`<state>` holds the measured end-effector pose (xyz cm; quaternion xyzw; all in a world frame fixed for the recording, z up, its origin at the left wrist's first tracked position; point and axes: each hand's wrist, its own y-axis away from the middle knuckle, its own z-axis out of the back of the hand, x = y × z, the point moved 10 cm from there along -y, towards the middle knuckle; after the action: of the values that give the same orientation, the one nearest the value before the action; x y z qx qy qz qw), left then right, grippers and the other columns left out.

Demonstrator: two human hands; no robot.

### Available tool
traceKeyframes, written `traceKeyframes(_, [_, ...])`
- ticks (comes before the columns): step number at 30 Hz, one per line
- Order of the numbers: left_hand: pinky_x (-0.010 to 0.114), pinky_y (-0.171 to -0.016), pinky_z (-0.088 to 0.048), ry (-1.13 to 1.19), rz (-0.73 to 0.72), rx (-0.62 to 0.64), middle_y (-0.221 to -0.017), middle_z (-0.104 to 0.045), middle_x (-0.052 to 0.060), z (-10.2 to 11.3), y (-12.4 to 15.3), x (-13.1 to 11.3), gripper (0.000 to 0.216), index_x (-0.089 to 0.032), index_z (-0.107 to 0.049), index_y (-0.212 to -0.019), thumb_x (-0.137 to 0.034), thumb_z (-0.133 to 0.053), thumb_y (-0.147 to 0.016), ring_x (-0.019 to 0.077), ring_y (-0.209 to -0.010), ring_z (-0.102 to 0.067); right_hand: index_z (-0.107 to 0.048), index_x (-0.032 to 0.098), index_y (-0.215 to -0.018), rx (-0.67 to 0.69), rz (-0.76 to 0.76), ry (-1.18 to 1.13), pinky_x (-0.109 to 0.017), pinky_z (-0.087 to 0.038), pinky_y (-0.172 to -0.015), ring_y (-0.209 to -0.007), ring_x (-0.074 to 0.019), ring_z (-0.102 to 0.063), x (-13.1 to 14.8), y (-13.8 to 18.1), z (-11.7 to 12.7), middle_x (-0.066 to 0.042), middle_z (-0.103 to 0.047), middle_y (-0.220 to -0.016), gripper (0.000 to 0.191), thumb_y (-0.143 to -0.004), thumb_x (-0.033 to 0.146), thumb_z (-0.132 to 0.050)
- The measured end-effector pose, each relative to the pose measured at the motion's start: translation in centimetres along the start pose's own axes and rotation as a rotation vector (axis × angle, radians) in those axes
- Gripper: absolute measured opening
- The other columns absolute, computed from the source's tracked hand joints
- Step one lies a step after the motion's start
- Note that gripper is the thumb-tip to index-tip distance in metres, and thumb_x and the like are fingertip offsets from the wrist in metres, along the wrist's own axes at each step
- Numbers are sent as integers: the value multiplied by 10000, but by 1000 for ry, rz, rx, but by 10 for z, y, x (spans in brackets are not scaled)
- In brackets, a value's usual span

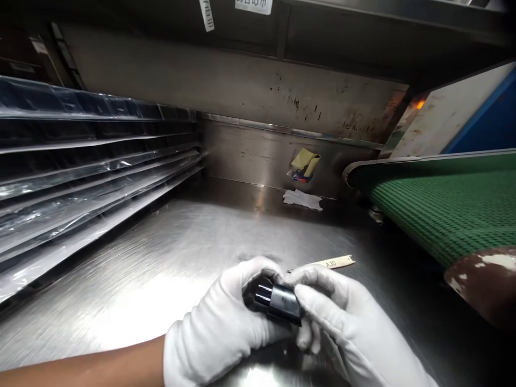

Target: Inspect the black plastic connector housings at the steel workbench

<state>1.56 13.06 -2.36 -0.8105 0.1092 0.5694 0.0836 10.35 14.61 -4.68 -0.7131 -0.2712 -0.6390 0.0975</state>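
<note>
White gloves cover both of my hands. A small glossy black plastic part (pixel 284 302) with ridges at its left end is held between them, above the metal table. My left hand (pixel 229 317) wraps round the part from the left, its fingers curled behind it. On the right side, my right hand (pixel 338 312) pinches the part's right end between thumb and fingers. Just behind the right hand lies a flat pale strip (pixel 338 262) marked "A30", its left end hidden by the hand.
Stacked trays (pixel 100 161) with clear plastic film line the left side. At right runs a green conveyor belt (pixel 451 204). A white cloth (pixel 302 199) lies at the back of the steel table (pixel 193 231), below a yellow packet (pixel 305 162). A dark shelf (pixel 342 32) hangs overhead.
</note>
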Motion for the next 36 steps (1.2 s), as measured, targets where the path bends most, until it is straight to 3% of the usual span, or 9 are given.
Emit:
traceKeyframes(3, [335, -701, -531, -86, -110, -9, -831, -660, 23, 3, 1, -8, 324, -168, -602, -869, -23, -803, -660, 194, -746, -648, -615, 199, -955, 5, -11, 18, -189, -330, -488, -476, -83, -457, 1, 2, -2, 33, -551, -531, 341, -824, 498, -710])
traceKeyframes(9, [353, -700, -547, -39, -115, 87, -805, -663, 15, -7, 6, -5, 301, -191, -565, -889, -16, -744, -724, 201, -738, -656, -609, 206, -924, -13, -13, 2, -192, -330, -476, -462, -73, -466, 2, 3, -1, 38, -565, -578, 321, -817, 484, -726])
traceKeyframes(12, [343, -690, -541, -72, -123, 33, -820, -640, 18, -4, 10, -7, 213, -193, -565, -887, -49, -684, -785, 190, -727, -640, -634, 183, -928, -7, -5, 4, -181, -335, -474, -464, -71, -483, 6, 4, -4, 33, -557, -545, 340, -806, 483, -737])
traceKeyframes(15, [313, -697, -510, -318, -239, -94, -864, -616, 22, 8, 14, -19, 89, -197, -608, -875, -120, -632, -837, 169, -747, -592, -645, 179, -903, -21, -38, -69, -187, -379, -498, -522, -85, -523, 7, 6, -8, 18, -590, -654, 421, -687, 493, -825])
traceKeyframes(18, [288, -694, -488, -443, -320, -136, -860, -618, 13, 13, 17, -27, 87, -211, -617, -891, -146, -637, -837, 157, -751, -563, -658, 183, -901, -49, -37, -61, -226, -449, -582, -618, -110, -542, 7, 6, -9, 7, -599, -750, 380, -618, 322, -869])
traceKeyframes(21, [269, -686, -510, -437, -334, -136, -888, -628, -6, 15, 17, -26, 172, -228, -620, -919, -126, -695, -803, 155, -756, -590, -657, 190, -919, -16, -44, -33, -224, -442, -580, -606, -104, -513, 3, 5, -11, 16, -581, -717, 341, -626, 202, -830])
traceKeyframes(26, [239, -696, -527, -402, -390, -142, -887, -627, -38, 16, 19, -28, 257, -237, -630, -914, -75, -754, -758, 132, -760, -611, -629, 198, -907, -25, -81, -53, -260, -433, -559, -574, -112, -497, 3, 6, -13, 12, -578, -726, 355, -600, 208, -807])
traceKeyframes(33, [253, -698, -522, -419, -380, -156, -876, -634, -27, 17, 17, -29, 215, -231, -626, -902, -86, -725, -778, 142, -758, -612, -636, 195, -910, -62, -141, -88, -223, -325, -520, -572, -82, -456, 4, 12, -17, -6, -601, -777, 371, -577, 178, -797])
traceKeyframes(36, [265, -713, -511, -411, -344, -160, -844, -637, -3, 15, 14, -28, 200, -209, -646, -853, -62, -713, -734, 168, -776, -614, -637, 205, -925, -55, -152, -72, -212, -335, -503, -585, -98, -493, 0, 11, -11, 13, -578, -744, 391, -580, 188, -821])
